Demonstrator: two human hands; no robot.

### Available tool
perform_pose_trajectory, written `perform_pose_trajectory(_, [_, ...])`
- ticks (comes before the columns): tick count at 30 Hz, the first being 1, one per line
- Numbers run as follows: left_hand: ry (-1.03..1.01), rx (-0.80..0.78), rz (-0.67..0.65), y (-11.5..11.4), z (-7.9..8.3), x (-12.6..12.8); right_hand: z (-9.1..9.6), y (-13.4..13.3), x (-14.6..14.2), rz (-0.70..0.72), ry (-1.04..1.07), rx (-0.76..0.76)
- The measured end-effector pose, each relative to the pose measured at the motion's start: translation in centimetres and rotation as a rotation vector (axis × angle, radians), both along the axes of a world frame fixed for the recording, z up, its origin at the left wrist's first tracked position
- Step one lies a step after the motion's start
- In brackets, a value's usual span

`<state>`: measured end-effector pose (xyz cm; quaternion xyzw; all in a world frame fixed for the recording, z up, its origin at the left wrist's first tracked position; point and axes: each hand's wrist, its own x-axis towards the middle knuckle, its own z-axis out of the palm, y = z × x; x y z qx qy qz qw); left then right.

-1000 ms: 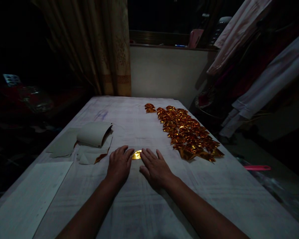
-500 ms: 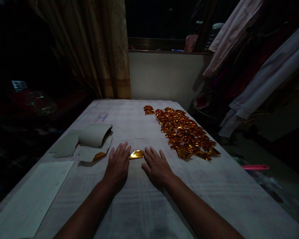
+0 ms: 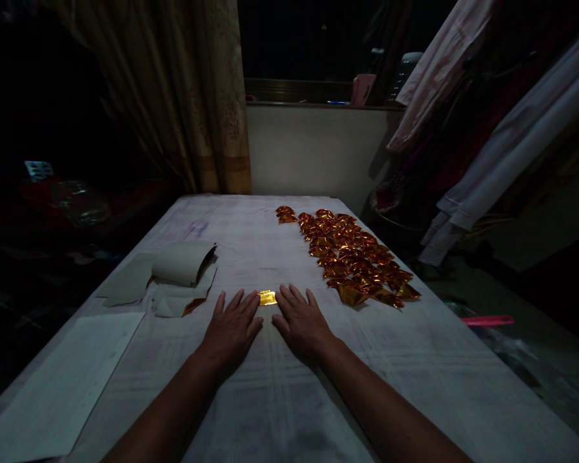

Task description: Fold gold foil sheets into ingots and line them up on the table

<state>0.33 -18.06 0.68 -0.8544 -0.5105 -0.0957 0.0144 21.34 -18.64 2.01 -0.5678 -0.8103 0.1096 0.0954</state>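
Note:
A small gold foil sheet (image 3: 267,297) lies flat on the white cloth-covered table (image 3: 280,399). My left hand (image 3: 232,330) rests palm down with fingers spread, its fingertips at the sheet's left edge. My right hand (image 3: 300,320) lies flat too, fingers stretched out, touching the sheet's right edge. Both hands press on the foil and hold nothing. To the right, a long heap of folded gold foil pieces (image 3: 352,257) runs along the table.
A stack of grey-backed paper sheets (image 3: 181,273), one curled, lies left of my hands. A large white sheet (image 3: 62,379) covers the near left corner. A curtain (image 3: 193,96) hangs behind the table; clothes (image 3: 502,141) hang at right. A pink object (image 3: 487,320) lies beyond the table's right edge.
The visible part of the gold sheet between my hands grew wider, then narrower again. Both hands shifted slightly and stay flat on it. The camera tilted a little.

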Motion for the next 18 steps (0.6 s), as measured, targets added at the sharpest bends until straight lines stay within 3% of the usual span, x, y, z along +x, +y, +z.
perform_pose_trajectory(5, [-0.008,0.066,-0.004,0.0,-0.3,0.5,0.1,0.7,-0.8,0.046,0.014,0.089])
perform_pose_trajectory(9, [-0.007,0.071,0.006,0.0,-0.2,0.5,0.4,1.1,-1.6,0.158,0.046,0.036])
perform_pose_trajectory(18, [-0.023,0.066,0.069,0.0,0.0,-0.3,0.2,0.7,0.1,-0.049,0.003,-0.029])
